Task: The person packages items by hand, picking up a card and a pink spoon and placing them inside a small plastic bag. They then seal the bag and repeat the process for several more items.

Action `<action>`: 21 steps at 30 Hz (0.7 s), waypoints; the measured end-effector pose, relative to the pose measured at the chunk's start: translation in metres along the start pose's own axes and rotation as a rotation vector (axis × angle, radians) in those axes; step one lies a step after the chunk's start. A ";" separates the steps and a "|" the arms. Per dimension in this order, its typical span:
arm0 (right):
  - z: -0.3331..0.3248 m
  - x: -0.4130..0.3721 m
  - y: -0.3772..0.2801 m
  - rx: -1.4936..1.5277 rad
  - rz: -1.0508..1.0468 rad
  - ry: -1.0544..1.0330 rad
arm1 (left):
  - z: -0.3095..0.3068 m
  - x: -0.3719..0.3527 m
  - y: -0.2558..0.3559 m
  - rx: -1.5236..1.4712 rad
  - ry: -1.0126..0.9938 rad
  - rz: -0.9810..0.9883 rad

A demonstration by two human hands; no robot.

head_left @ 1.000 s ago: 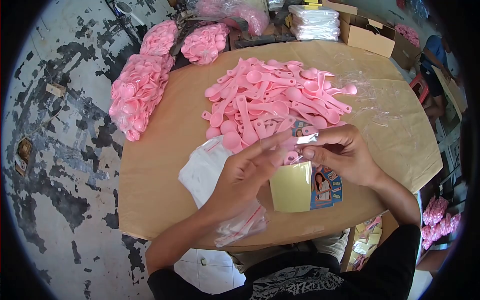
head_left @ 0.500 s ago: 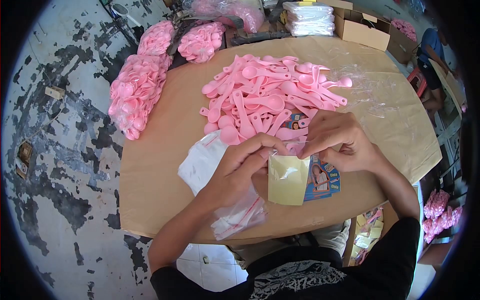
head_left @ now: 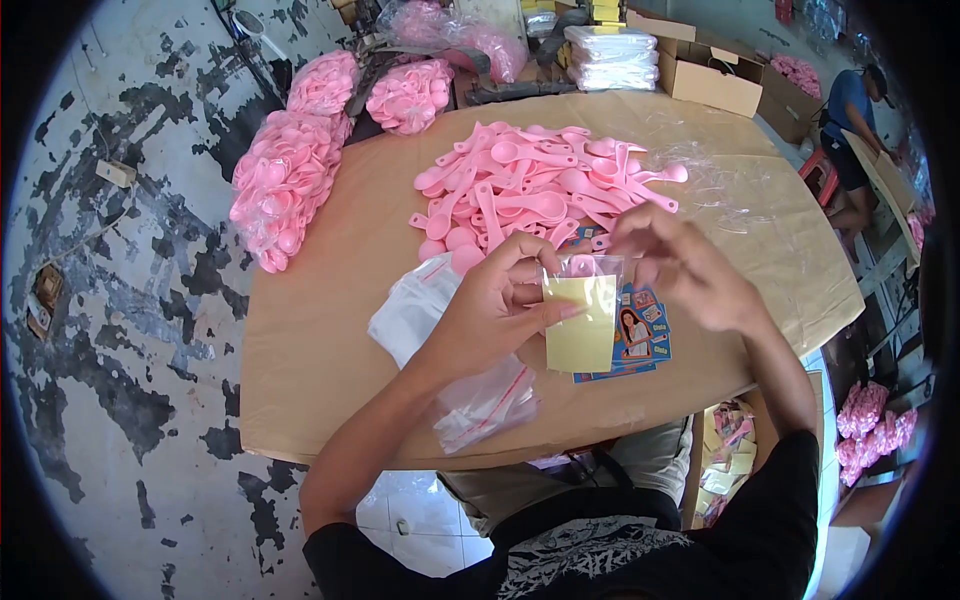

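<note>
My left hand (head_left: 500, 305) pinches a small clear plastic bag (head_left: 582, 325) by its left side, thumb in front. Inside the bag sit a pale yellow card and a pink piece showing at the top, probably a spoon handle. My right hand (head_left: 690, 268), slightly blurred, is just right of the bag, its fingers loosely bent and apart, with nothing visible in them. Blue printed cards (head_left: 640, 335) lie under and beside the bag. Left of it, beneath my left forearm, are flat clear bags with red seal lines (head_left: 490, 410). Beyond my hands spreads a heap of pink measuring spoons (head_left: 540, 185).
Brown paper covers the table (head_left: 310, 370). Filled bags of pink spoons (head_left: 285, 190) stand at the back left. Stacked plastic packs (head_left: 612, 60) and a cardboard box (head_left: 715, 80) are behind. Below right, a box (head_left: 725, 455) holds packed pieces. Another person (head_left: 850, 120) works at far right.
My right hand has come off the bag's top edge and opened. My left hand has lifted the bag slightly, its thumb now over the front. The view has shifted a little.
</note>
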State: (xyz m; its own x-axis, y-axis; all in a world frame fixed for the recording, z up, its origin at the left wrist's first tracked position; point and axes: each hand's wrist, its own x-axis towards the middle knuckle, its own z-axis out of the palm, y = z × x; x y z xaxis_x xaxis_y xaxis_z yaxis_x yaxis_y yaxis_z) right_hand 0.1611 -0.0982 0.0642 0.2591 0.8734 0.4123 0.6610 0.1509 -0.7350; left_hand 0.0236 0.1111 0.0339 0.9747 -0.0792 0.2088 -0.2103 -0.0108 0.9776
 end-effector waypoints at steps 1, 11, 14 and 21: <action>0.009 -0.003 -0.011 0.056 0.101 0.012 | 0.002 -0.002 0.004 0.009 0.003 0.007; -0.075 -0.061 -0.072 -0.394 0.334 -0.452 | -0.057 -0.037 0.032 0.663 0.063 0.161; -0.102 -0.092 -0.083 -0.529 0.593 -0.559 | -0.081 -0.075 0.044 0.985 0.059 0.079; 0.011 -0.014 -0.053 -0.439 0.002 -0.161 | -0.050 -0.104 0.019 1.159 0.052 -0.004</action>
State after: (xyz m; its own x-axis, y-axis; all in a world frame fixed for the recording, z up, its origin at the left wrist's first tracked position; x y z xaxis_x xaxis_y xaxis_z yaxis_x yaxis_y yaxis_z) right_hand 0.1149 -0.1135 0.0918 0.1710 0.9395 0.2968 0.9052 -0.0308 -0.4239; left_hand -0.0780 0.1687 0.0324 0.9718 -0.0369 0.2330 -0.1242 -0.9196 0.3727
